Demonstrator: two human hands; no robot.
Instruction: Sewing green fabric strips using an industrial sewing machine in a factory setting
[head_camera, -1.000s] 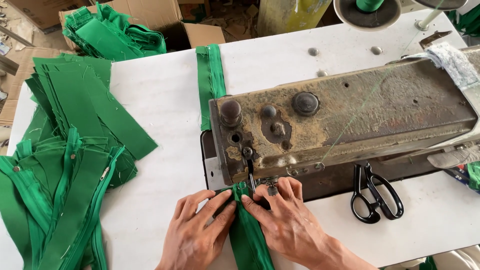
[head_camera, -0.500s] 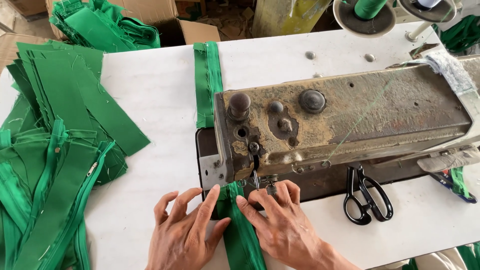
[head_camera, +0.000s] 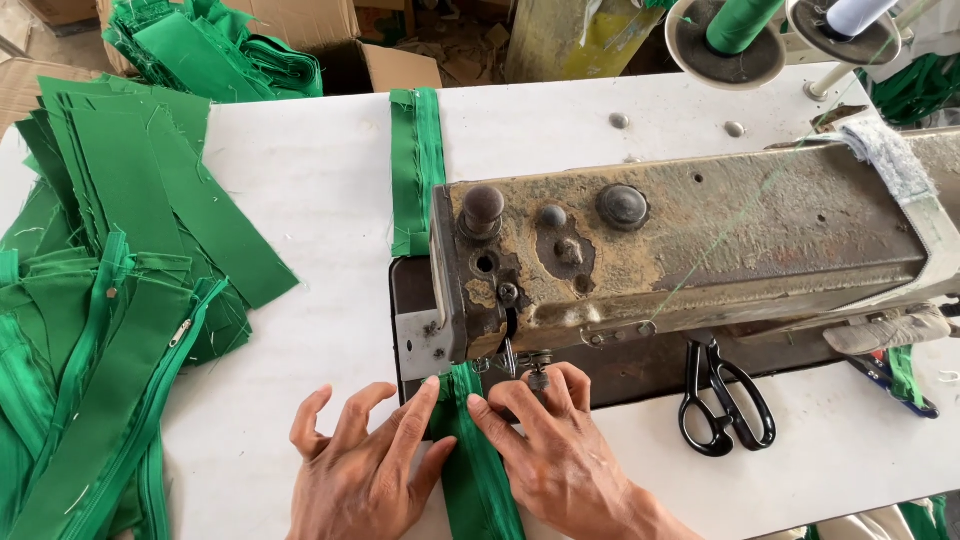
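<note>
A: Hands at near edge?
B: Left hand (head_camera: 365, 470) and right hand (head_camera: 560, 455) flat, fingers spread, pressing the green zipper strip (head_camera: 478, 470) on the worktop (head_camera: 320, 200), gripping nothing.
A: Beyond?
B: Strip runs under the sewing machine (head_camera: 680, 240); scissors (head_camera: 722, 400) right; green fabric pile (head_camera: 110, 270) left edge.

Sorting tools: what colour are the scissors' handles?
Black, seen in the head view: the scissors lie right of the hands.

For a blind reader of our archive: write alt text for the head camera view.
Two bare hands, left hand and right hand, press a green fabric strip flat under the needle of a worn sewing machine. Black scissors lie to the right; green fabric pieces are piled on the white table to the left.
</note>
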